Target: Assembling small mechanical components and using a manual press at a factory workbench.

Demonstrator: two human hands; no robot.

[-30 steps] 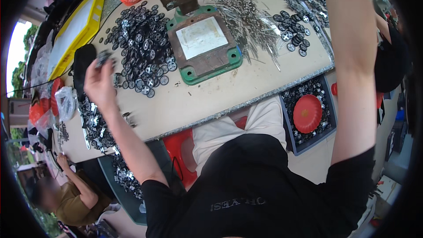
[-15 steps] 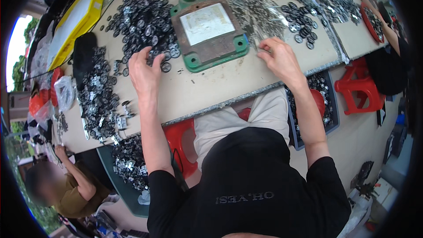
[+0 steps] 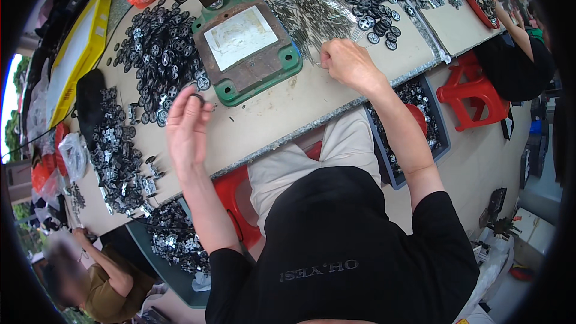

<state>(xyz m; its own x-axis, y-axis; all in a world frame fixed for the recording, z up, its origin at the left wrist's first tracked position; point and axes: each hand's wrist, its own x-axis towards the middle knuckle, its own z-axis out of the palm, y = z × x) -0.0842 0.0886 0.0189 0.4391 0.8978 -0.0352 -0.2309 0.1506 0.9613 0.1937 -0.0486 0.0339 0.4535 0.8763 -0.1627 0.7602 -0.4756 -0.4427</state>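
Note:
My left hand [image 3: 187, 129] is raised over the table's front left, thumb and fingers pinching a small black toy wheel [image 3: 197, 97]. Just beyond it spreads a heap of black wheels with silver spokes [image 3: 159, 48]. My right hand [image 3: 351, 67] is closed at the near edge of a pile of thin metal rods [image 3: 306, 9]; its fingertips are turned away, so what they hold is hidden. Between my hands stands a press with a green base [image 3: 264, 81], a brown block and a white pad [image 3: 240, 37] on top.
A smaller group of wheels [image 3: 375, 15] lies right of the rods. Small metal-and-black assemblies [image 3: 120, 156] cover the table's left end. Below the edge are a grey bin [image 3: 444, 156] and a green bin [image 3: 162, 264]. Co-workers sit at both sides, near a red stool [image 3: 474, 93].
My left hand has drawn back from the wheel heap and now holds a wheel. My right hand's fingers have closed near the rods. The whole view has shifted and tilted slightly.

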